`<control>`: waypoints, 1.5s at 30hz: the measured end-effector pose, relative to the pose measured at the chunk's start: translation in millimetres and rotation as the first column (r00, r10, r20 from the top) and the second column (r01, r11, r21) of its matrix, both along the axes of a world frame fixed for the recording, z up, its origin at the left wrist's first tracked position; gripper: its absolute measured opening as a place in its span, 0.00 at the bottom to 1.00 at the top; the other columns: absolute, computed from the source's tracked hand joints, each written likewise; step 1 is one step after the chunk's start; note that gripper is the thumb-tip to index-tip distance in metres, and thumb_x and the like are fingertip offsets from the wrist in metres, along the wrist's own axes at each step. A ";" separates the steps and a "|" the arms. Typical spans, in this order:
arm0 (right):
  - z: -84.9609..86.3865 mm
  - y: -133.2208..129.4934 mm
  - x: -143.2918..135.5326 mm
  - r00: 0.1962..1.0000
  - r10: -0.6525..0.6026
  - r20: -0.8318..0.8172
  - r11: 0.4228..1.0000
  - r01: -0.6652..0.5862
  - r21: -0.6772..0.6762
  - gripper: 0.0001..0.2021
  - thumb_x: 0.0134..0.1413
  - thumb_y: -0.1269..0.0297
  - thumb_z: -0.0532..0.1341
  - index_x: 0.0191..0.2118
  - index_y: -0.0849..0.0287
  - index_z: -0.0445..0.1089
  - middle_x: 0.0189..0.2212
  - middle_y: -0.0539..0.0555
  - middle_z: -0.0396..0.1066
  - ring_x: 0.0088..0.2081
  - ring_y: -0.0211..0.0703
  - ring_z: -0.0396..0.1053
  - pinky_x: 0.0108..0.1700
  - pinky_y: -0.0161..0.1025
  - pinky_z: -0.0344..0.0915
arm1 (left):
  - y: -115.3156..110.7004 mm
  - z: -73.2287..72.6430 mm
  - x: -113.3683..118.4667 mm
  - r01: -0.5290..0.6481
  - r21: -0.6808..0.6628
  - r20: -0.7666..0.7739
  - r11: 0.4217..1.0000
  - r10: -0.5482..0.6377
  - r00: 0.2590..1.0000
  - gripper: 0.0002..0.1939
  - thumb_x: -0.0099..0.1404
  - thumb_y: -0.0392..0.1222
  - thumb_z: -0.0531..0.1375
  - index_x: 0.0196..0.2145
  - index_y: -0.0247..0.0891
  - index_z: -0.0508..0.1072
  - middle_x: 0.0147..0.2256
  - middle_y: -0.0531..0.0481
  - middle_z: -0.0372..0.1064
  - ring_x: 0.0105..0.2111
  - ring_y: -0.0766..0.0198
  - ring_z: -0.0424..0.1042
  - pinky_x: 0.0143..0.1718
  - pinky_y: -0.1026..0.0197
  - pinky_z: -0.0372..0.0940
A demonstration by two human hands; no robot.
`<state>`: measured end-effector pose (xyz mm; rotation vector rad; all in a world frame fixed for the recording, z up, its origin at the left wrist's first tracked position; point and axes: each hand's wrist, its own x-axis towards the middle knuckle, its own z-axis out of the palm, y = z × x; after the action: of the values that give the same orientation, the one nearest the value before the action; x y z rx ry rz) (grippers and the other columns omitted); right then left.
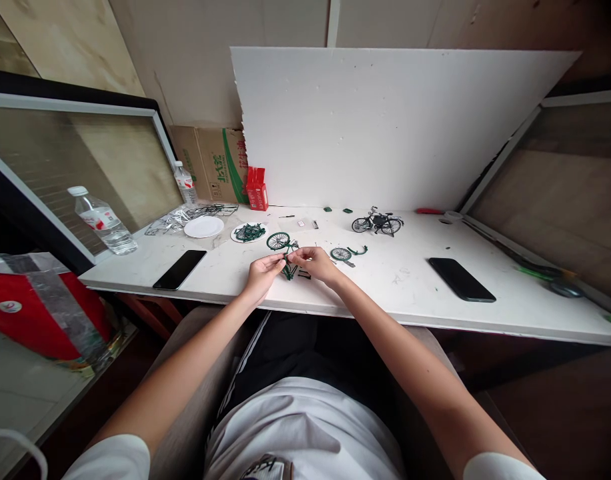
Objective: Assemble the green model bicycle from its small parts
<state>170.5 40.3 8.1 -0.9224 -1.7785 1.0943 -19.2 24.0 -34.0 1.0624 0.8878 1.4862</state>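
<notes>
A green model bicycle [278,241], partly built, is between my hands close to the table's front edge. My left hand [266,272] has its fingers closed at the middle of the frame. From the other side my right hand [313,262] pinches at the same spot, and fingertips of both hands nearly meet. A small dark piece shows between them, too small to name. One spoked wheel stands out beyond the fingers; part of the frame is hidden by them. To the right lie a loose wheel [341,254] and a curved green part [358,251].
A finished black model bicycle [378,223] stands farther back. Green parts fill a plate [234,238], with a white plate [204,227] beside it. Phones lie left [180,270] and right [462,279]. Water bottles [105,223], a red box [257,189] and a white board [385,127] border the table.
</notes>
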 end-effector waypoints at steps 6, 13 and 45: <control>2.9 3.5 2.9 0.994 -0.085 0.067 0.987 0.075 0.144 0.20 0.60 0.45 0.65 0.38 0.60 0.81 0.37 0.57 0.81 0.38 0.45 0.75 0.43 0.40 0.67 | 0.0 -0.5 -0.6 0.003 0.003 0.016 1.000 -0.003 1.000 0.29 0.49 0.48 0.79 0.46 0.31 0.83 0.50 0.33 0.81 0.54 0.46 0.78 0.64 0.42 0.65; 22.1 4.9 37.8 0.942 0.109 0.319 0.980 -0.155 0.123 0.16 0.59 0.50 0.66 0.37 0.59 0.82 0.32 0.55 0.81 0.32 0.43 0.73 0.37 0.39 0.67 | 0.3 0.1 0.8 -0.017 -0.004 0.084 1.000 0.018 0.996 0.30 0.49 0.49 0.80 0.46 0.32 0.82 0.48 0.36 0.82 0.51 0.50 0.80 0.60 0.46 0.69; 37.4 -23.1 34.4 0.656 0.182 0.733 0.960 -0.279 0.012 0.07 0.51 0.71 0.69 0.35 0.55 0.86 0.34 0.51 0.83 0.33 0.42 0.76 0.35 0.34 0.63 | -2.2 3.5 0.5 0.005 -0.027 0.106 1.000 -0.002 0.994 0.29 0.47 0.47 0.80 0.44 0.30 0.82 0.47 0.35 0.82 0.48 0.51 0.80 0.54 0.50 0.71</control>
<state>204.8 17.2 45.5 -1.1764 -2.6581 0.7830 -18.7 21.8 -30.5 0.9554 0.8284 1.5091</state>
